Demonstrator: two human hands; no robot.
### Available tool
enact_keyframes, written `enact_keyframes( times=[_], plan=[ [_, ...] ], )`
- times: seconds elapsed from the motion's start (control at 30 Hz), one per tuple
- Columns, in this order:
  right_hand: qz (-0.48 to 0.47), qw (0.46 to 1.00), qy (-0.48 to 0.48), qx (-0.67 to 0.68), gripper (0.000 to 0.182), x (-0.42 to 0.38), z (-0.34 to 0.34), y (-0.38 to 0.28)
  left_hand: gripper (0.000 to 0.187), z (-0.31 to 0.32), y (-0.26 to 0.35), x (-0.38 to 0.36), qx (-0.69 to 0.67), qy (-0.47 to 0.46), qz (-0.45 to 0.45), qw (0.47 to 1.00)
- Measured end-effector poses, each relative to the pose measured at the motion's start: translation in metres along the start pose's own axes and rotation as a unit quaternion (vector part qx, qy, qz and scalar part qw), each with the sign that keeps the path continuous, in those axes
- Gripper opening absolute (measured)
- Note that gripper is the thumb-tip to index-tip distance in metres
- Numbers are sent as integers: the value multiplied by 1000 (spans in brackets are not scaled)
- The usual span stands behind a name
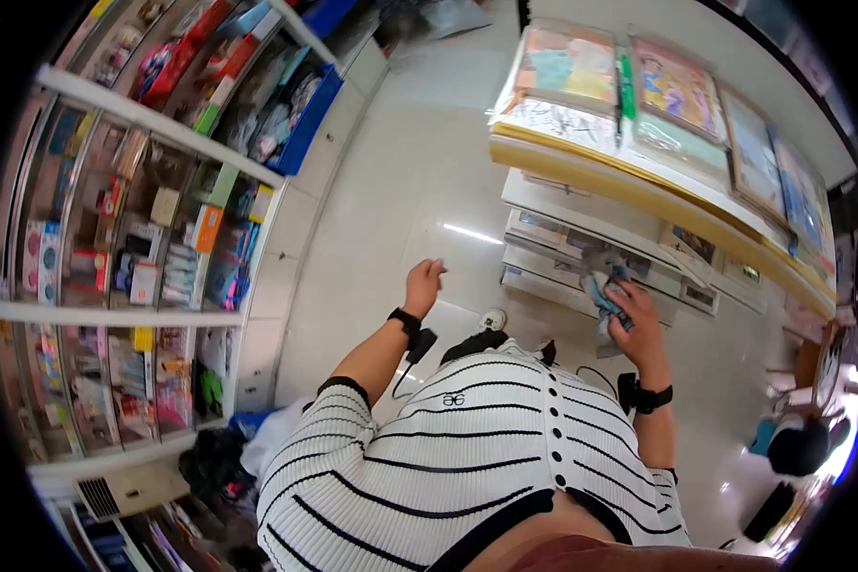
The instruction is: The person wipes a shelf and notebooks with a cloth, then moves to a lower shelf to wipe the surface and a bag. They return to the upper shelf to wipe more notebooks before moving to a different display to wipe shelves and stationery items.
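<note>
A crumpled blue-grey cloth (602, 297) is gripped in my right hand (636, 322), the fingers bent around it. It is beside the front edges of the white lower shelves (553, 238) on the display stand. My left hand (425, 288) hangs over the pale tiled floor (391, 210), its fingers loosely curled together with nothing visible in them. Both wrists wear black bands, and a small dark box-like piece hangs near the left one.
On the right, the stand's yellow-edged top (639, 157) bears wrapped notebooks (677, 84) and green pens. Tall shelving (143, 319) packed with boxed goods lines the left, with a blue bin (313, 119) sticking out. Dark fabric (217, 467) and white bags lie at lower left.
</note>
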State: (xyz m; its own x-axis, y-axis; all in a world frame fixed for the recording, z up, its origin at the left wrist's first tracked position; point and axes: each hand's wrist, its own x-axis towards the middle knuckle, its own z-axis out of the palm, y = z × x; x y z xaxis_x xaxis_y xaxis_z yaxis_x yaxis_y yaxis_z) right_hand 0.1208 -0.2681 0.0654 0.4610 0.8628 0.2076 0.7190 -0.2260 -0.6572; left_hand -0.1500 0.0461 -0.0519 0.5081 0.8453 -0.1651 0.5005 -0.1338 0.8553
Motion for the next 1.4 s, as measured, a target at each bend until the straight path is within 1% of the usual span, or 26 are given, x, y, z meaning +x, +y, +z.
enact_keyframes(
  times=[0.03, 0.07, 0.1, 0.17, 0.23, 0.3, 0.37, 0.43, 0.47, 0.5, 0.57, 0.6, 0.63, 0.7, 0.73, 0.8, 0.83, 0.9, 0.97, 1.07, 1.1, 1.2, 1.3, 1.33, 1.37, 1.4],
  plan=[
    [-13, 1000, -24, 14, 47, 5, 6, -1, 24, -8, -28, -15, 7, 41, 17, 999],
    [-24, 998, -38, 39, 46, 12, 14, -3, 21, -22, -47, -33, 25, 71, -8, 997],
    [-33, 997, -53, 43, 46, 19, 21, -8, 33, -40, -66, -51, 114, 72, -40, 990],
    [-65, 992, -96, 54, 47, 37, 38, -18, 47, -63, -116, -86, 136, 107, -121, 978],
    [-97, 986, -119, 59, 47, 57, 59, -29, 58, -90, -197, -122, 298, 89, -93, 946],
    [-125, 981, -133, 61, 47, 81, 81, -43, 67, -114, -233, -161, 301, 93, -190, 930],
    [-143, 975, -154, 74, 48, 107, 104, -61, 72, -141, -236, -184, 258, 55, -297, 918],
    [-145, 972, -167, 79, 48, 136, 132, -78, 67, -160, -263, -199, 260, 72, -335, 903],
    [-146, 969, -181, 89, 48, 151, 148, -88, 63, -169, -273, -202, 165, 82, -397, 899],
    [-141, 971, -173, 87, 48, 168, 164, -98, 59, -182, -279, -193, 70, 89, -453, 884],
    [-154, 970, -175, 61, 48, 198, 194, -120, 51, -214, -233, -169, 31, 103, -432, 895],
    [-153, 971, -177, 53, 48, 215, 207, -130, 48, -226, -247, -161, 40, 99, -403, 909],
    [-146, 973, -170, 53, 48, 231, 217, -141, 47, -237, -249, -150, 15, 112, -401, 909],
    [-175, 971, -145, 68, 47, 263, 233, -163, 46, -260, -261, -121, -14, 108, -380, 919],
    [-169, 974, -136, 70, 47, 276, 239, -171, 46, -272, -256, -104, -8, 101, -378, 920],
    [-156, 978, -119, 67, 47, 300, 244, -182, 46, -291, -247, -64, -54, 75, -413, 906],
    [-155, 980, -105, 61, 47, 314, 247, -183, 46, -298, -254, -45, -48, 70, -409, 909],
    [-134, 985, -94, 51, 47, 336, 256, -176, 45, -307, -263, -9, -121, 68, -383, 913],
    [-80, 994, -75, 28, 48, 360, 259, -170, 44, -311, -264, 25, -122, 52, -373, 919],
    [-47, 996, -60, 40, 47, 395, 265, -152, 44, -313, -255, 76, -151, -3, -354, 923],
    [-31, 997, -48, 47, 47, 408, 268, -146, 44, -315, -256, 93, -147, -4, -354, 923],
    [-7, 998, -23, 54, 46, 453, 281, -122, 45, -323, -253, 153, -113, -62, -371, 920],
    [9, 996, -9, 83, 47, 515, 295, -88, 47, -338, -244, 209, -82, -54, -370, 924],
    [18, 996, -7, 89, 47, 539, 303, -75, 46, -343, -262, 225, -77, -52, -356, 930],
    [25, 995, -5, 93, 47, 566, 308, -65, 45, -353, -291, 235, 15, -68, -242, 968],
    [15, 995, -1, 94, 48, 593, 313, -57, 45, -360, -317, 247, 59, -75, -197, 976]
  ],
)
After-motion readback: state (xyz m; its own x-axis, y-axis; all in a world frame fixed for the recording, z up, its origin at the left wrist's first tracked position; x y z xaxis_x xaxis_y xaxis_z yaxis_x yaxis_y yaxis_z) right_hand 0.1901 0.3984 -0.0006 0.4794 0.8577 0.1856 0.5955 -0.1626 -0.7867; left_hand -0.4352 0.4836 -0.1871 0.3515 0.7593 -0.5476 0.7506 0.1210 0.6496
